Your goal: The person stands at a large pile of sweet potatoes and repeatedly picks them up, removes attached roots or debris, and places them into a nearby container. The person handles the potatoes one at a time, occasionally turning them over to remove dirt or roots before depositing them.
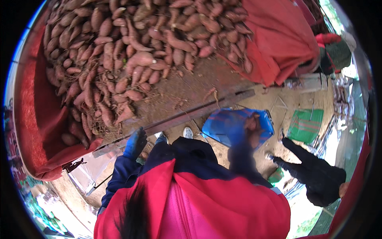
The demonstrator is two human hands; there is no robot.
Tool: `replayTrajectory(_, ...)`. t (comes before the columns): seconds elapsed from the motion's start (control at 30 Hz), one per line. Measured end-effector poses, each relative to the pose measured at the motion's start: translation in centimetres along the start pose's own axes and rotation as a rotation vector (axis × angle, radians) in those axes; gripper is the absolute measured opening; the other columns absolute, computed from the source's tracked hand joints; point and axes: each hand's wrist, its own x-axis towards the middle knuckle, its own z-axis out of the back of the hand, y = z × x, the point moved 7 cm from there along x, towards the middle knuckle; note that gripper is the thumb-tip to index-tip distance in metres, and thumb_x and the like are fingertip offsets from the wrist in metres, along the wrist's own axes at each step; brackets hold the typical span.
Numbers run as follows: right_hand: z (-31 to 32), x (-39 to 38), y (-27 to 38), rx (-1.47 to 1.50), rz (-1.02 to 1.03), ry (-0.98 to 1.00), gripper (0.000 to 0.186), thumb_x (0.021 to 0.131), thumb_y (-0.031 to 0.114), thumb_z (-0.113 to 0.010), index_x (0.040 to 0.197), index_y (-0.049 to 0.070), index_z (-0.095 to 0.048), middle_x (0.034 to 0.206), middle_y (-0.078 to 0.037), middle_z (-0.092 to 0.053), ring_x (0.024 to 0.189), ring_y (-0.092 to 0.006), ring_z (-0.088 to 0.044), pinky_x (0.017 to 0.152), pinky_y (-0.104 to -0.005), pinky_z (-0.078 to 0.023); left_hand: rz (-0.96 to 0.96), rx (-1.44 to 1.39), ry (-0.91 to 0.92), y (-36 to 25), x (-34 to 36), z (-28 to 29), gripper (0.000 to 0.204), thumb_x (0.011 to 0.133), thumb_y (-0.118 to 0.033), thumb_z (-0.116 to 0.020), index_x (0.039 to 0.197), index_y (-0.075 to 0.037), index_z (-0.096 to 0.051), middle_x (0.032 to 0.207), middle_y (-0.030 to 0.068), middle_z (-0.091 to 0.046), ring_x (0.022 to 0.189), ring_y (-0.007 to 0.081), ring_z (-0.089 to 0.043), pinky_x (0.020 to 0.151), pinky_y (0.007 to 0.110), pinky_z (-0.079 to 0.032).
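A big heap of reddish sweet potatoes (139, 59) covers the bed (191, 87) in front of me, some with thin roots attached. My left hand (136, 142), in a blue glove with a dark palm, is at the near edge of the bed with fingers stretched out and nothing in it. Off to the right, my right hand (235, 133) is over a blue bag (217, 122) with an open top. Motion smears this blue-gloved hand, so its fingers cannot be read. Reddish sweet potatoes (251, 121) show inside the bag beside it.
Red cloth (278, 36) drapes the bed's right side, and more red cloth (36, 127) lines its left. A wooden beam (199, 111) runs along the near edge. Right of the blue bag stand a green bag (305, 125) and a person in dark clothes (314, 171).
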Motion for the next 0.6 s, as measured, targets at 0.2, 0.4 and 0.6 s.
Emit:
replayTrajectory(0.2,-3.1,8.8,24.2,0.494,0.360,0.274,0.036,0.088,0.019,-0.064,0.122,0.007,-0.063,0.108,-0.019,-0.066,0.098,-0.0364,-0.064,0.086,-0.0477,-0.050,-0.057,-0.057,0.061,-3.0,0.4,3.2,0.053,0.099,-0.041,-0.054,0.146,-0.017,-0.045,0.137,0.0067,-0.055,0.119,0.0212,-0.054,0.104,0.039,-0.041)
replayTrajectory(0.4,-7.1,20.6,41.0,-0.114,0.744,-0.090,0.048,0.085,0.022,-0.068,0.131,0.016,-0.060,0.136,-0.020,-0.051,0.109,-0.0408,-0.058,0.089,-0.0510,-0.050,-0.064,-0.152,-0.100,-5.7,-1.4,7.4,0.049,0.099,-0.039,-0.055,0.143,-0.017,-0.049,0.134,0.0034,-0.056,0.112,0.0188,-0.055,0.101,0.038,-0.042)
replayTrajectory(0.6,-11.6,25.5,42.3,0.225,0.250,0.738,0.074,0.083,0.035,-0.075,0.146,0.013,-0.043,0.123,-0.020,-0.058,0.105,-0.0318,-0.063,0.083,-0.0480,-0.055,-0.272,-0.151,0.052,-9.8,-3.8,3.8,0.043,0.100,-0.035,-0.057,0.137,-0.014,-0.052,0.114,-0.0004,-0.060,0.100,0.0132,-0.058,0.089,0.028,-0.047)
